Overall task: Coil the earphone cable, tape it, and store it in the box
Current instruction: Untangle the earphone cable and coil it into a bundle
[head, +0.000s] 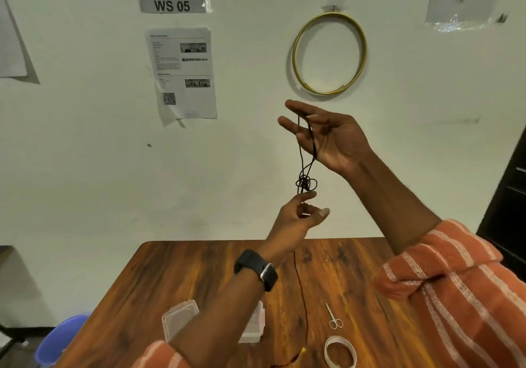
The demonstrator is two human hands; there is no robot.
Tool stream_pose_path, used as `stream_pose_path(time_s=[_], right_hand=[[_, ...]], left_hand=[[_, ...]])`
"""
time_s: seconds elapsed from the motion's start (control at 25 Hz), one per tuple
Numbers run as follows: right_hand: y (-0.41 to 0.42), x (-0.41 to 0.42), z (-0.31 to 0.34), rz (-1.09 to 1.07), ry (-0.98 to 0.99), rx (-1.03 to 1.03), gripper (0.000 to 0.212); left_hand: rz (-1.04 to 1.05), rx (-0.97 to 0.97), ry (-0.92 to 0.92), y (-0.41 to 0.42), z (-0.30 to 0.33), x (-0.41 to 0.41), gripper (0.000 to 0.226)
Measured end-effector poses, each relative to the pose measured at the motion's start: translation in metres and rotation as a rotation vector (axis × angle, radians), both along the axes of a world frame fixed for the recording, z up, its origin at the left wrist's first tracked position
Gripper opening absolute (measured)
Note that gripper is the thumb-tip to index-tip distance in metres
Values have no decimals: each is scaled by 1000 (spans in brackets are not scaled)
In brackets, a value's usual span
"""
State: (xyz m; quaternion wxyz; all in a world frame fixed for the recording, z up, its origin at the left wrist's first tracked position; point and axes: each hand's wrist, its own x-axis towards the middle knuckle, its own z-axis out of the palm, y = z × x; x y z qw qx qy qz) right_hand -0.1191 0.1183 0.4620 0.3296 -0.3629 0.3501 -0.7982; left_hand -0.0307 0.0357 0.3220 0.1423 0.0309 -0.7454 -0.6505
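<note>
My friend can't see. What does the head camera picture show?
Two hands hold up a tangled black earphone cable: the right hand high, the left hand pinching below the knot. On the wooden table lie a clear box, small scissors and a tape roll.

Wooden desk (176,276), clear plastic box (253,327) and its lid (179,317) at the near side, small scissors (333,317), tape roll (340,352), cable end (301,293) trailing down.

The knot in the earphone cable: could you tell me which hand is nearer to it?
Left. The left hand pinches the earphone cable just beneath the knot, fingertips almost touching it. The right hand holds the strands well above the knot.
</note>
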Motion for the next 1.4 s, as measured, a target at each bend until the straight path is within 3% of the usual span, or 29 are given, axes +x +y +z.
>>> stream_pose_path(time_s=[0.12, 0.28, 0.36, 0.48, 0.6, 0.68, 0.76, 0.88, 1.0, 1.08, 1.16, 1.2, 1.24, 1.32, 1.4], right_hand=[[10, -1, 4, -3, -6, -2, 62], [31, 0, 14, -81, 45, 66, 54], [35, 0, 19, -136, 63, 119, 33], [38, -3, 26, -183, 64, 166, 25], [48, -7, 32, -194, 86, 162, 17], [57, -13, 33, -212, 93, 139, 17], [66, -21, 31, -239, 56, 116, 20], [85, -35, 24, -358, 54, 151, 24], [109, -47, 12, -676, 201, 409, 27], [119, -48, 0, -954, 489, 788, 27], [118, -40, -18, -1200, 932, 1157, 19], [111, -29, -23, -1258, 1097, 1117, 13], [103, -17, -28, -1236, 1141, 954, 8], [84, 7, -34, -968, 940, 629, 2], [66, 21, -47, -685, 751, 568, 10]], left_hand=[[455, 86, 116, 16, 0, -12, 40], [886, -247, 504, 16, -1, -17, 11], [727, -119, 527, 15, -4, -26, 5], [233, 370, 304, 28, 2, -38, 15], [-23, 364, 132, 41, 7, -36, 27], [-206, 472, 122, 46, 7, -31, 24], [-263, 514, 120, 48, 2, -25, 19], [-121, 368, 176, 45, 0, -17, 17], [0, 214, 190, 27, 16, -5, 11], [46, 77, 188, 13, 31, -1, 9], [100, -118, 200, 0, 46, 2, 7], [136, -221, 206, -5, 54, 3, 8], [167, -320, 216, -9, 61, 4, 10], [197, -490, 246, -16, 75, 7, 16], [226, -558, 271, -21, 86, 10, 18]])
